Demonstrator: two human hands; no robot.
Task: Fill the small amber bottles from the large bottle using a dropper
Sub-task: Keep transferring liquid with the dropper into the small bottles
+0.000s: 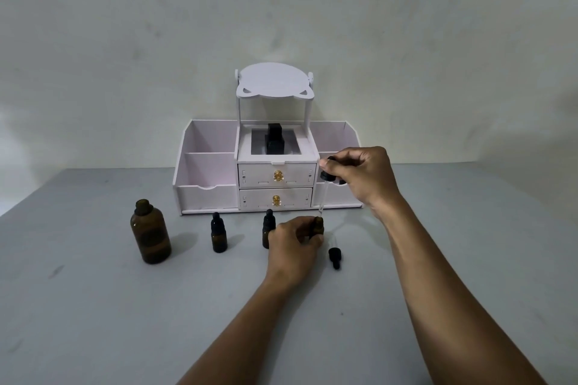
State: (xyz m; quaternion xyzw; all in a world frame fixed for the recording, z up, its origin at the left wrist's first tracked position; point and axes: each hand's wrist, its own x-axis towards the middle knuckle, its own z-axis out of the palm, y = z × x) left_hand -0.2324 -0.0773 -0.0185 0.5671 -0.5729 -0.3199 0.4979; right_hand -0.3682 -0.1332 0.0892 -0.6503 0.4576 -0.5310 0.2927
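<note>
Bottles stand in a loose row across the grey table (93, 306). At the left end is the large amber bottle (150, 233), upright, its neck uncapped. To its right stands the first capped small bottle (219, 236), and further right the second capped small bottle (268, 226), both with black dropper tops. The second is partly hidden behind the left hand (292, 244).

That hand's fingers are curled round the open small bottle (318, 225), gripping it upright on the table so that only its neck and shoulder show above them. The right hand (359, 175) is higher and to the right, its thumb and fingers pinching the black bulb of the dropper (324, 194). The glass tube hangs down with its tip at the mouth of the open small bottle. Whether the tip is inside the neck or just over it cannot be told.

Just right of the left hand and a little nearer, a loose dropper cap (334, 256) lies on its side on the table, its glass tube pointing toward the held bottle.

Behind the row, against the wall, sits a white organiser (206, 194). It has open compartments at either side, two drawers with gold knobs in the middle, and a dark object (274, 139) in the windowed box on top. The right hand covers part of the organiser's right compartments.
</note>
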